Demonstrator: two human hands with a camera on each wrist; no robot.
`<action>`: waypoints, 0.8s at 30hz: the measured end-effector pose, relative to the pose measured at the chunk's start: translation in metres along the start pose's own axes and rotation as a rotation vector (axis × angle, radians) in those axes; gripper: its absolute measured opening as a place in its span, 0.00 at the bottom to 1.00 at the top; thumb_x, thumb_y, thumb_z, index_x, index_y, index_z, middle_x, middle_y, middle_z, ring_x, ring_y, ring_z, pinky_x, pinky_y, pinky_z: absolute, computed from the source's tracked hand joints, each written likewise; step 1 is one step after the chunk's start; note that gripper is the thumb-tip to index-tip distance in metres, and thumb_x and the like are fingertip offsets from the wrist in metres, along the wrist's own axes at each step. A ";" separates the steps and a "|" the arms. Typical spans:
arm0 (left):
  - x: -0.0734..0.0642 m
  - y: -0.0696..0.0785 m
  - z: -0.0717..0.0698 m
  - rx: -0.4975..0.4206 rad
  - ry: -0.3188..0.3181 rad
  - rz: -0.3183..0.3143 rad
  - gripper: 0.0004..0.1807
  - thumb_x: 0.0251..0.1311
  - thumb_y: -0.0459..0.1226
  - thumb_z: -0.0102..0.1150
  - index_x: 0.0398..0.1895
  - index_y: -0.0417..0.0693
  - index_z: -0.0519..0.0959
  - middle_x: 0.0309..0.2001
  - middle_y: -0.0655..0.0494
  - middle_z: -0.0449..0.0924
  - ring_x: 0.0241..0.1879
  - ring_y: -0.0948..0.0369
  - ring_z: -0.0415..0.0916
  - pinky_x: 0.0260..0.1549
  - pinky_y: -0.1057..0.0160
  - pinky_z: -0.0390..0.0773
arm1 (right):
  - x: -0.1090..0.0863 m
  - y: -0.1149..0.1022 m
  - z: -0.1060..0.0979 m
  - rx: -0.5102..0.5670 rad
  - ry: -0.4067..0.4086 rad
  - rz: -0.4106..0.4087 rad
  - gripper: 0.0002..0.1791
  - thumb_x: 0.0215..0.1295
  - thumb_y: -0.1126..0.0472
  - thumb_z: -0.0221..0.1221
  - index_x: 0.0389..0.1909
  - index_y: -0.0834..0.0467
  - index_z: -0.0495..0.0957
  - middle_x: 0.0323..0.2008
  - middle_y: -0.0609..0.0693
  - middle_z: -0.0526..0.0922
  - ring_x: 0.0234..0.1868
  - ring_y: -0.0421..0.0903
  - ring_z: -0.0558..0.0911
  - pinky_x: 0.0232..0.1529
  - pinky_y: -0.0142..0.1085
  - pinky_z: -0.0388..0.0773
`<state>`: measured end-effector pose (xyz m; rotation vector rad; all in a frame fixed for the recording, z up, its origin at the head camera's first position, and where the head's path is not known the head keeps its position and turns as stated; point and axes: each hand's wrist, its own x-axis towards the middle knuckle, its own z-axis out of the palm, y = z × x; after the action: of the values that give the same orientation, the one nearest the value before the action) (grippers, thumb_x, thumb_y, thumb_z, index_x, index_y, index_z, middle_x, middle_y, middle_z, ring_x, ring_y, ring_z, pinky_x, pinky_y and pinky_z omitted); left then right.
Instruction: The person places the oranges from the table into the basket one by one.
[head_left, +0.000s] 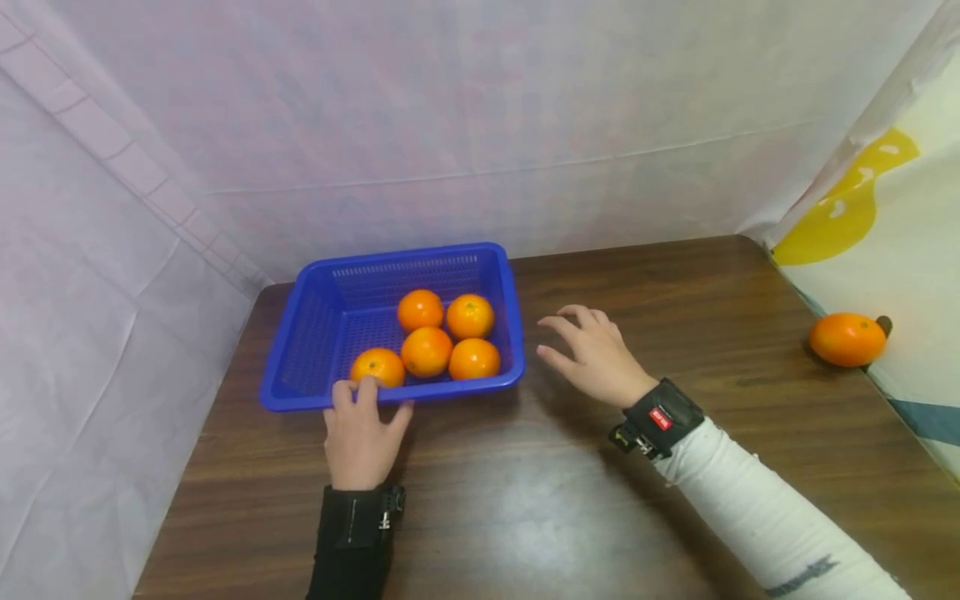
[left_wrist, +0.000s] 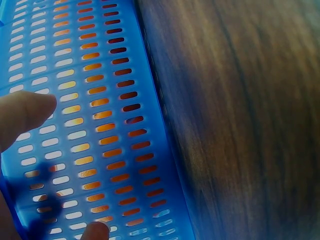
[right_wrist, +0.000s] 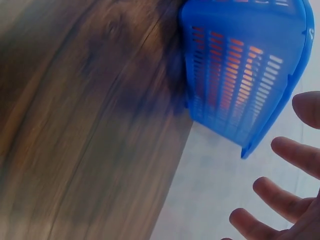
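Note:
A blue perforated plastic basket [head_left: 307, 333] stands on the brown wooden table, with several oranges [head_left: 427, 352] in its right and front part. At the front rim, my left hand [head_left: 362, 437] grips the basket, its front fingers over the edge beside the leftmost orange [head_left: 378, 365]. In the left wrist view, the thumb [left_wrist: 25, 117] lies outside the slotted wall [left_wrist: 115, 125]. To the right of the basket, my right hand [head_left: 596, 354] hovers apart from it, fingers spread and slightly bent, holding nothing. The basket's end wall [right_wrist: 235, 80] shows past those fingers in the right wrist view.
A lone orange-coloured fruit [head_left: 847, 339] with a small dark piece at its side lies by the right table edge. Pale cloth [head_left: 465, 125] hangs behind the table and at the left. Another cloth with a yellow pattern [head_left: 847, 217] hangs at the right.

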<state>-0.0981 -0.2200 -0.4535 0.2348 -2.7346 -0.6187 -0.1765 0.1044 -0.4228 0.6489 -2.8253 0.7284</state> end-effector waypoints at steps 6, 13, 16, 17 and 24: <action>0.000 0.000 0.000 -0.004 0.000 0.004 0.25 0.56 0.50 0.72 0.47 0.47 0.71 0.52 0.41 0.64 0.40 0.39 0.69 0.23 0.46 0.74 | -0.007 0.014 -0.005 0.013 0.005 0.041 0.25 0.71 0.45 0.58 0.65 0.51 0.75 0.64 0.61 0.70 0.65 0.67 0.67 0.60 0.64 0.62; 0.000 0.000 0.000 -0.001 0.006 0.007 0.26 0.55 0.50 0.72 0.47 0.47 0.71 0.52 0.41 0.64 0.39 0.39 0.70 0.23 0.45 0.75 | -0.015 0.032 -0.008 0.025 0.017 0.072 0.25 0.72 0.46 0.57 0.64 0.53 0.75 0.64 0.62 0.70 0.65 0.68 0.66 0.62 0.65 0.59; 0.000 0.000 -0.001 -0.002 0.004 0.006 0.25 0.56 0.50 0.72 0.47 0.47 0.71 0.52 0.41 0.64 0.39 0.39 0.70 0.23 0.45 0.74 | -0.019 0.038 -0.010 0.038 0.020 0.087 0.25 0.73 0.46 0.57 0.64 0.54 0.75 0.64 0.63 0.69 0.65 0.69 0.65 0.63 0.66 0.57; 0.000 0.000 0.000 -0.002 0.004 0.005 0.25 0.56 0.50 0.72 0.47 0.47 0.71 0.52 0.41 0.64 0.39 0.39 0.70 0.23 0.46 0.74 | -0.021 0.041 -0.010 0.042 0.018 0.094 0.25 0.73 0.46 0.57 0.64 0.55 0.75 0.65 0.64 0.69 0.65 0.69 0.65 0.63 0.66 0.57; 0.001 -0.001 0.000 -0.003 0.004 0.006 0.25 0.56 0.50 0.72 0.47 0.47 0.71 0.51 0.42 0.64 0.39 0.40 0.69 0.23 0.46 0.74 | -0.030 0.053 -0.015 0.050 0.003 0.151 0.26 0.74 0.46 0.55 0.65 0.55 0.74 0.66 0.65 0.68 0.67 0.70 0.62 0.65 0.67 0.54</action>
<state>-0.0986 -0.2206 -0.4538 0.2264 -2.7293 -0.6193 -0.1724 0.1650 -0.4397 0.4449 -2.8852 0.8266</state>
